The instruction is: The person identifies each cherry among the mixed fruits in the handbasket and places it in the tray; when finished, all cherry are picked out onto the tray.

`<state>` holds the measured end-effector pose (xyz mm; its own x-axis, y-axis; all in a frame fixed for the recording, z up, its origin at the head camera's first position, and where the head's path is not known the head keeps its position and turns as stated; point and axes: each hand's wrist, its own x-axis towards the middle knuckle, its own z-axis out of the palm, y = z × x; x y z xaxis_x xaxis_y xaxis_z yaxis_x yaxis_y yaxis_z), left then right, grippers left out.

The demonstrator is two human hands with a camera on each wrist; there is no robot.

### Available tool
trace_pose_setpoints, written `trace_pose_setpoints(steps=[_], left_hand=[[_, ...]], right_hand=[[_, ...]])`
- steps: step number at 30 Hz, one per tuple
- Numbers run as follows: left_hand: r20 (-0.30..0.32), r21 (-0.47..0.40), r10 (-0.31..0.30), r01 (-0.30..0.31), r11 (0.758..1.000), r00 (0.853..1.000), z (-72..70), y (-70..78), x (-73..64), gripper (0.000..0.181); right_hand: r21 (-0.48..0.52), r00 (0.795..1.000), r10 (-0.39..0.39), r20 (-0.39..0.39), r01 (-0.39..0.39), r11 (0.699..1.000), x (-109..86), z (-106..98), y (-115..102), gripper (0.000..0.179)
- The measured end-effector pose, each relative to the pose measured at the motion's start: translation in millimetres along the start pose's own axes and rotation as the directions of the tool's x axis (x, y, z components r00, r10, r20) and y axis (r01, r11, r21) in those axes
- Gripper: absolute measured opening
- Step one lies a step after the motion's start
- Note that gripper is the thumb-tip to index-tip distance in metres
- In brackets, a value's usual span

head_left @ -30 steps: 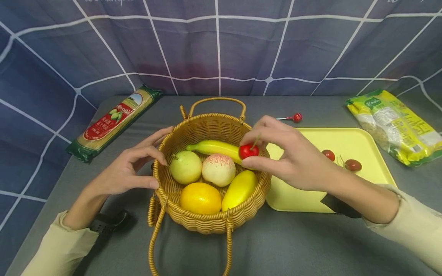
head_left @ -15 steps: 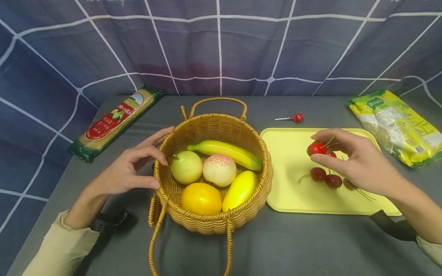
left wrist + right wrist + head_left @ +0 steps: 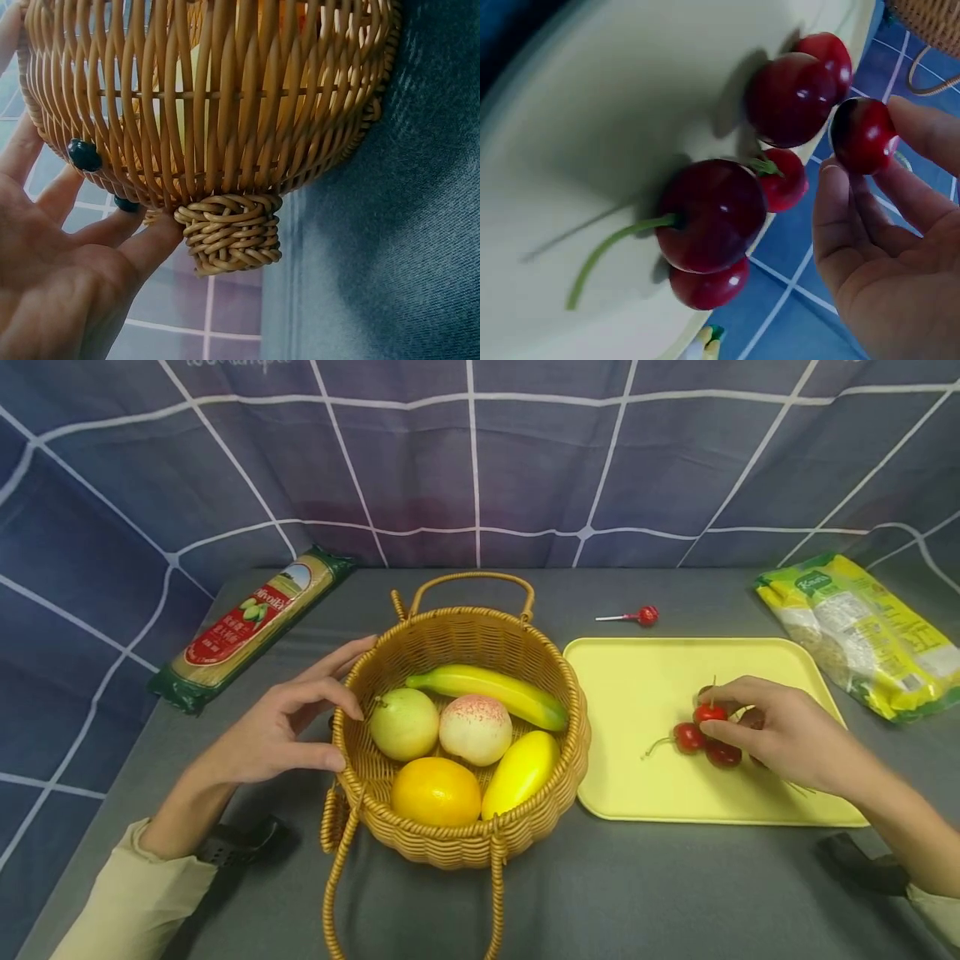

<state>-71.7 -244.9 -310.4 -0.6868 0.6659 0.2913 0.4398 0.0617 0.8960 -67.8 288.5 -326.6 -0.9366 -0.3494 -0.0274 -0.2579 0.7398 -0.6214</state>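
On the left, my left hand (image 3: 296, 727) grips the rim of a round wicker basket (image 3: 457, 847), thumb outside and a bent finger over the edge. Its fingers also lie against the woven wall (image 3: 232, 97) in the left wrist view. Inside the basket are a green pear (image 3: 405, 724), a peach (image 3: 476, 729), a banana (image 3: 495, 689), an orange (image 3: 436, 791) and a yellow mango-like fruit (image 3: 522, 772). Over the yellow tray (image 3: 630, 693), my right hand (image 3: 787, 735) pinches a red cherry (image 3: 866, 139). Several other cherries (image 3: 712, 214) lie close by, partly hidden by my fingers in the head view.
A red lollipop (image 3: 647, 616) lies behind the tray. At the far right is a yellow-green bag (image 3: 862, 635), and at the far left a spaghetti packet (image 3: 247, 627). One basket handle (image 3: 495, 893) hangs forward; the other stands at the back. A checked cloth (image 3: 420, 460) hangs behind.
My right hand has carried the cherry from the basket's right edge back over the tray and lowered it among the other cherries. The left hand and basket stay put.
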Motion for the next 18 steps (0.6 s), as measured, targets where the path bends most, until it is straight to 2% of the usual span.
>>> trace_pose_setpoints(steps=[4,8,13,18], left_hand=[[-0.002,-0.002,-0.002,0.002,1.0,1.0,-1.1,0.2,-0.5,0.033],[-0.001,-0.003,-0.007,0.007,1.0,1.0,-1.1,0.0,0.2,0.033],[0.005,-0.004,0.002,-0.002,1.0,1.0,-1.4,-0.6,-0.4,0.033],[0.006,-0.004,-0.004,0.004,1.0,1.0,-1.6,-0.8,-1.0,0.033]], right_hand=[[-0.074,0.997,-0.074,-0.036,0.071,0.995,4.0,6.6,3.6,0.024],[-0.16,0.991,-0.119,-0.068,0.107,0.981,8.5,11.1,6.7,0.027],[-0.241,0.994,-0.095,-0.045,0.082,0.967,11.8,14.7,6.1,0.032],[-0.26,0.997,-0.067,-0.028,0.057,0.964,12.0,15.4,2.9,0.03]])
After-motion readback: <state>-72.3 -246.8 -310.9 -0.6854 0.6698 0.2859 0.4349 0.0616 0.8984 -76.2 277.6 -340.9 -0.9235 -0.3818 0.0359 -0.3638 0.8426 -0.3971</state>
